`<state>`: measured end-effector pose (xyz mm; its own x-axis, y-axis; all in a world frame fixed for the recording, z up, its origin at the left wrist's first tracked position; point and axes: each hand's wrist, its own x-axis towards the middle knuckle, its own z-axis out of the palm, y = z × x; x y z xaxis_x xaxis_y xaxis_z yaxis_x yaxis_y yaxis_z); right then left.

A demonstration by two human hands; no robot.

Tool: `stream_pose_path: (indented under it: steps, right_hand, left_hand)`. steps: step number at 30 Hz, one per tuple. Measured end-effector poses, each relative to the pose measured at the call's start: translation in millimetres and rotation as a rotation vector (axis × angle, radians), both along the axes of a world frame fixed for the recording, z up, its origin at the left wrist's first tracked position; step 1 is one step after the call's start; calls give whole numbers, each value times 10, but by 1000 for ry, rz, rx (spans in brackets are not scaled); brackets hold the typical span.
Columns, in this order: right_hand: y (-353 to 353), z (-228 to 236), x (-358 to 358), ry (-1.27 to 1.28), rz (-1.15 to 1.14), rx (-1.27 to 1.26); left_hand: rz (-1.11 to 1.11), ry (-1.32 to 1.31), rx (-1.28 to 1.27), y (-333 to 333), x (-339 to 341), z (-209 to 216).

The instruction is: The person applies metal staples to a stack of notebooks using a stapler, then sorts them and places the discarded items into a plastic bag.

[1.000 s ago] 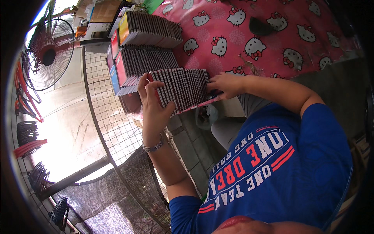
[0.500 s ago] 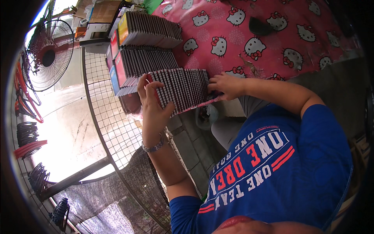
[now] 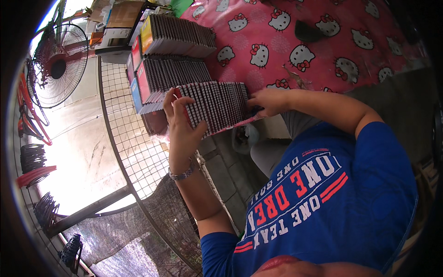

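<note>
A near row of spiral notebooks point(image 3: 214, 104) stands packed on edge, dark coils facing up, along the edge of a table with a pink cover. At the row's left end, my left hand point(image 3: 182, 122) grips the end notebook, which has a red cover point(image 3: 181, 99). Its thumb and fingers are apart, resting over the coils and cover. My right hand point(image 3: 270, 102) is at the right end, fingers curled down by the last notebooks. Something dark shows beneath those fingers, too hidden to name. Behind are a middle row of notebooks point(image 3: 177, 74) and a far row point(image 3: 180, 34).
The pink patterned table cover point(image 3: 258, 37) spreads to the right, with a dark green leaf-like piece point(image 3: 308, 32) on it. Left of the table are a wire grid point(image 3: 124, 120) and a fan point(image 3: 57, 69). A cardboard box point(image 3: 123, 14) sits at the back. A clear plastic bag point(image 3: 245, 138) hangs below the edge.
My right hand's fingers have curled further down at the row's right end. My left hand and the notebook rows look the same.
</note>
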<state>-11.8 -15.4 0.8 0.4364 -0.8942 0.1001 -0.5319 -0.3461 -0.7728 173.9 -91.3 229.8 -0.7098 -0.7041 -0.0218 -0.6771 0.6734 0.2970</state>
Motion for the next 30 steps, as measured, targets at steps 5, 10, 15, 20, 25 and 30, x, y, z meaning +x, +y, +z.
stream_pose_path:
  steps: [5,10,15,20,25,30]
  right_hand:
    - [34,-44,23,-155,57,278]
    - [88,-122,40,93,23,-84]
    - [97,-140,12,36,17,-112]
    - [82,-151,31,77,3,-151]
    - [7,0,-5,-75,29,259]
    - [67,-115,-23,-2,26,160]
  left_hand:
    - [-1,-17,-29,15,-12,20]
    - [-3,-7,-18,16,-13,20]
    - [-38,1,-33,-26,30,-14]
    - [-22,2,-32,-33,32,-25]
    - [-15,-5,-32,-12,31,-13]
    - [-24,-4,-29,-34,29,-15]
